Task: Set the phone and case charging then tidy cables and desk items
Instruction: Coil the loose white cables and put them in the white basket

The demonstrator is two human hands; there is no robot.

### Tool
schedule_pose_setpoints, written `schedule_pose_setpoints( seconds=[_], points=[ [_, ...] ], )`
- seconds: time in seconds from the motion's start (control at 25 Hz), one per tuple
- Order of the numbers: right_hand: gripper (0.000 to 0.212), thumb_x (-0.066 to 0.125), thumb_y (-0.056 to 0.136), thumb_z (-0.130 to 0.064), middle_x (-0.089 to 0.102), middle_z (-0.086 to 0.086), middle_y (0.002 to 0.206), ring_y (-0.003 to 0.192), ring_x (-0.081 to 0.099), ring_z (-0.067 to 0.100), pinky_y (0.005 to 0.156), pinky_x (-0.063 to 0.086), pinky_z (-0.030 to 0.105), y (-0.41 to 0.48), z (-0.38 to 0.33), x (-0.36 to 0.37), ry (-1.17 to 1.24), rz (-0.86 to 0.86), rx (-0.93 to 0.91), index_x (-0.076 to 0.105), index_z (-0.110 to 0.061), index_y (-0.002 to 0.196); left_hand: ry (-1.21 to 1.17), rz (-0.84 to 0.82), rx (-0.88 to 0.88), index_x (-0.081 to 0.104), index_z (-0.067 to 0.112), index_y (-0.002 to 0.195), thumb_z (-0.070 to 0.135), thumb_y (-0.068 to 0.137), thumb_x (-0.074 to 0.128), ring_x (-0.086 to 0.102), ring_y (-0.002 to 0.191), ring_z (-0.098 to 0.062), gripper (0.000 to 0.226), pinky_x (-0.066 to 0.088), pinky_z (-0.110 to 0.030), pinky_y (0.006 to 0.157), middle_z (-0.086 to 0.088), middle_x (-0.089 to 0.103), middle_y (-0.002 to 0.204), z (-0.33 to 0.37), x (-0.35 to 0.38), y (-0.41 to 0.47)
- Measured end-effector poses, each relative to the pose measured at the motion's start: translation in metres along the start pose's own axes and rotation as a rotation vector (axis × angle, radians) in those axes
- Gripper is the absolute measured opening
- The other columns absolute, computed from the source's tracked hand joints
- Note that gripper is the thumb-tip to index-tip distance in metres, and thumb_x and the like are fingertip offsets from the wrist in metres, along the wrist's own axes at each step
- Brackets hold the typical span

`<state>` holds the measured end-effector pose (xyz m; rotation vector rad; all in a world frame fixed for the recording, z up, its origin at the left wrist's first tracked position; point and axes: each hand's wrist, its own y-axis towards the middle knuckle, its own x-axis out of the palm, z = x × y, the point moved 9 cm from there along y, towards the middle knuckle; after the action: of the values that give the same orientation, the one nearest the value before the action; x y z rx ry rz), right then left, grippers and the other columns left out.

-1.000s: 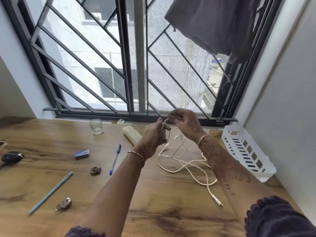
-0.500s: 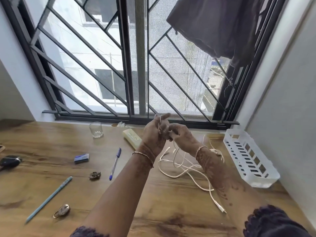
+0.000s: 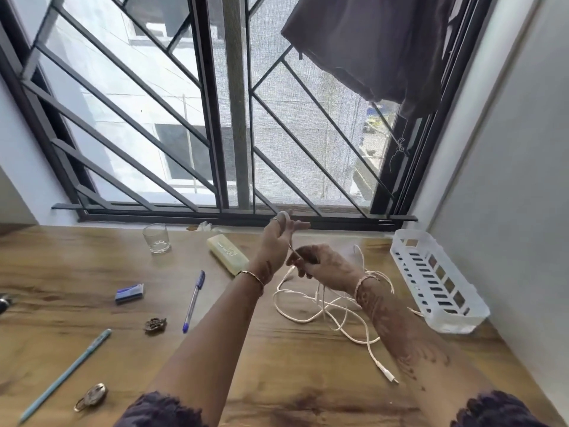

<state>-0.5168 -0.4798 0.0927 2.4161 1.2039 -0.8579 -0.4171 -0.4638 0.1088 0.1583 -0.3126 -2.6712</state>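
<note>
- We see the right hand just left of the basket, pinching the cable between thumb and fingertips. The left hand stands further left of the basket, fingers pointing up, gripping the same strand at its palm.
- Between the two hands a short strand runs taut, slanting down from the left hand to the right.
- The other part of the cable lies in loose loops on the tabletop, beside the basket's left wall and under the right wrist. Its plug trails nearer to us than the basket.
- We judge the step to be coiling. The slack lies below the right hand, so that hand is closer to feed it, while the left serves as the spool.
- The basket's long axis runs away from us. The cable lies wholly outside it, and we see only slotted floor within.
- A glass stands far left of the basket, by the window; what it holds we cannot tell.
</note>
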Motion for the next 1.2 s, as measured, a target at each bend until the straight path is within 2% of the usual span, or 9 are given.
schedule_pose_setpoints(
  seconds=[0.04,0.12,0.2,0.4,0.52,0.64,0.88,1.08,1.2],
  points=[
    [0.018,0.049,0.097,-0.013,0.060,-0.003,0.074,0.063,0.052,0.000,0.070,0.037,-0.002,-0.002,0.001,0.000,-0.037,-0.011,0.015,0.067,-0.012,0.101,0.072,-0.016,0.000,0.048,0.014,0.099,0.011,0.101,0.038,0.061,0.080,0.001,0.011,0.041,-0.027,0.082,0.002,0.071,0.095,-0.002,0.002,-0.001],
    [0.016,0.050,0.096,-0.015,0.061,-0.003,0.074,0.060,0.050,-0.006,0.065,0.036,0.004,-0.003,0.001,0.002,-0.055,-0.018,0.018,0.067,-0.016,0.095,0.234,-0.057,0.002,0.046,0.011,0.107,0.013,0.101,0.038,0.051,0.046,0.004,0.010,0.044,-0.020,0.052,-0.002,0.070,0.098,0.000,0.007,-0.004],
    [0.015,0.054,0.094,-0.016,0.064,-0.001,0.075,0.059,0.052,-0.007,0.062,0.038,0.008,0.001,0.002,0.002,-0.047,-0.001,0.003,0.065,-0.021,0.086,0.382,-0.119,0.004,0.045,0.009,0.119,0.017,0.101,0.038,0.051,0.042,-0.002,0.020,0.039,-0.015,0.038,-0.001,0.067,0.091,0.003,0.014,-0.007],
    [0.021,0.062,0.088,-0.016,0.067,-0.009,0.070,0.061,0.057,-0.009,0.067,0.041,0.006,0.006,0.005,-0.003,-0.068,0.011,-0.009,0.064,-0.031,0.074,0.837,-0.218,0.080,0.050,0.006,0.108,0.011,0.098,0.040,0.060,0.079,-0.028,0.015,0.043,-0.029,0.070,-0.013,0.063,0.091,-0.003,0.019,-0.007],
    [0.011,0.069,0.084,-0.011,0.068,-0.007,0.072,0.062,0.058,-0.006,0.067,0.045,0.009,0.006,0.007,-0.010,-0.026,0.025,-0.034,0.071,-0.021,0.080,0.905,-0.337,-0.038,0.050,0.010,0.095,0.006,0.095,0.044,0.062,0.081,-0.030,0.008,0.044,-0.034,0.070,-0.016,0.067,0.093,-0.027,0.017,-0.013],
    [0.009,0.070,0.083,-0.006,0.070,-0.001,0.078,0.067,0.062,-0.006,0.069,0.047,0.009,0.007,0.012,-0.028,0.067,0.087,-0.048,0.073,-0.004,0.092,0.587,-0.274,-0.185,0.064,-0.003,0.093,0.006,0.095,0.037,0.052,0.061,-0.025,0.028,0.041,-0.033,0.063,-0.011,0.058,0.067,-0.041,0.003,-0.018],
    [0.014,0.067,0.085,-0.005,0.070,-0.001,0.087,0.074,0.061,-0.009,0.072,0.043,0.002,0.007,0.006,-0.045,0.049,0.176,-0.096,0.072,-0.003,0.098,0.162,-0.221,-0.270,0.069,0.014,0.062,0.040,0.098,0.040,0.036,0.044,-0.009,0.053,0.040,-0.025,0.054,0.001,0.038,0.050,-0.043,0.004,-0.031],
    [0.011,0.071,0.082,-0.011,0.072,0.003,0.086,0.077,0.056,0.007,0.078,0.046,0.018,0.012,0.024,-0.059,-0.095,0.239,-0.074,0.075,-0.014,0.093,-0.258,-0.134,-0.294,0.057,0.014,0.063,0.040,0.096,0.046,0.024,0.036,-0.005,0.043,0.036,-0.023,0.052,0.008,0.029,0.042,-0.027,-0.002,-0.032],
    [0.008,0.073,0.080,-0.012,0.070,-0.002,0.083,0.076,0.057,0.009,0.069,0.042,0.007,0.012,0.029,-0.062,-0.152,0.280,-0.042,0.072,-0.019,0.083,-0.362,-0.099,-0.308,0.053,0.014,0.064,0.042,0.095,0.047,0.024,0.033,-0.005,0.042,0.038,-0.020,0.050,0.009,0.028,0.039,-0.020,-0.001,-0.030]
  ],
)
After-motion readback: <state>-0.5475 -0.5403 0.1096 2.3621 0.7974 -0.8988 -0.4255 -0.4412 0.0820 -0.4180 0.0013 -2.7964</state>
